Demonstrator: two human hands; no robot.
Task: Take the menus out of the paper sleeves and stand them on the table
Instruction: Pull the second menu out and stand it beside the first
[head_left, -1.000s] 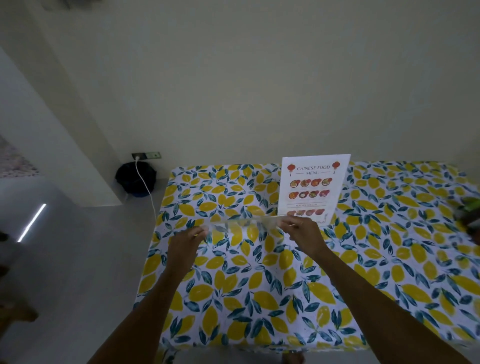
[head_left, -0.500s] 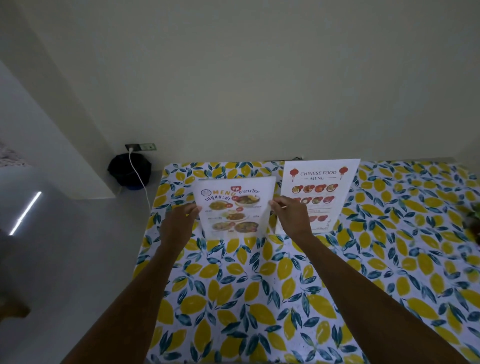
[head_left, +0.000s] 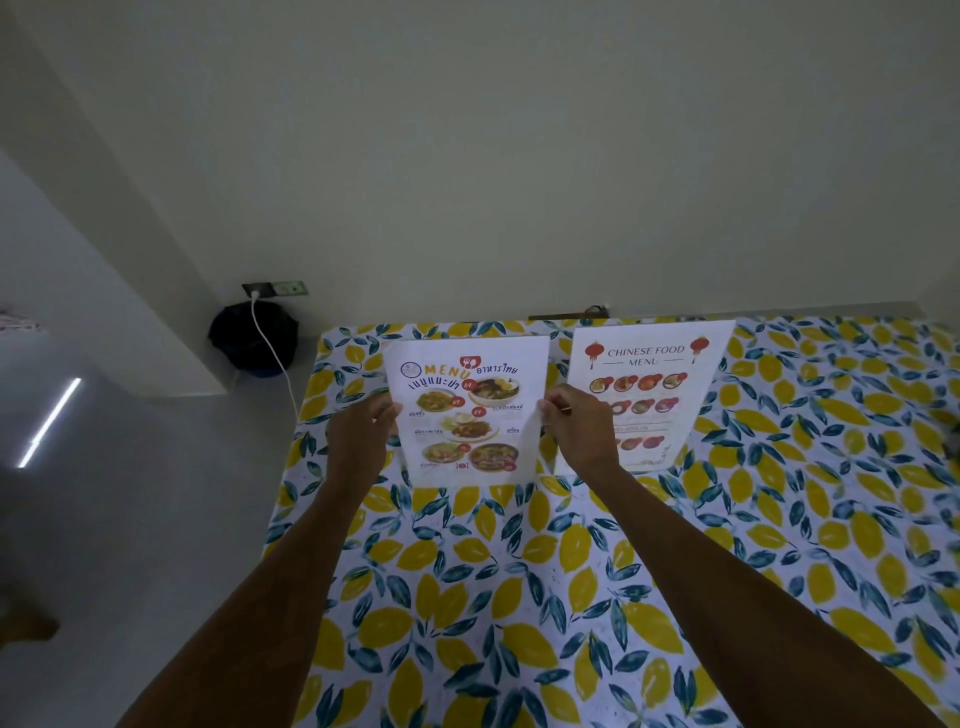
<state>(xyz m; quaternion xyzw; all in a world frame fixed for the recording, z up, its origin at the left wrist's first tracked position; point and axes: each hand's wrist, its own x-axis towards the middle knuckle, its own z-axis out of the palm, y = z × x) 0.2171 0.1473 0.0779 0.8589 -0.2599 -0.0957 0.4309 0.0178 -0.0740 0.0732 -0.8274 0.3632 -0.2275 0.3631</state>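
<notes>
A Thai menu (head_left: 467, 410) with dish photos stands upright near the table's far left, its lower edge touching the cloth. My left hand (head_left: 358, 441) grips its left edge and my right hand (head_left: 582, 436) pinches its right edge. Just to the right a Chinese food menu (head_left: 649, 384) stands upright on its own, partly hidden behind my right hand. No paper sleeve is visible.
The table (head_left: 519, 597) wears a lemon-and-leaf patterned cloth and sits against a pale wall. A dark bin (head_left: 249, 338) with a white cable (head_left: 270, 348) running to a wall socket stands on the floor at the left. The table's left edge lies close to the Thai menu.
The Thai menu, held flat and edge-on a second ago, has been turned upright and set down left of the Chinese menu. Both hands stay on its sides.
</notes>
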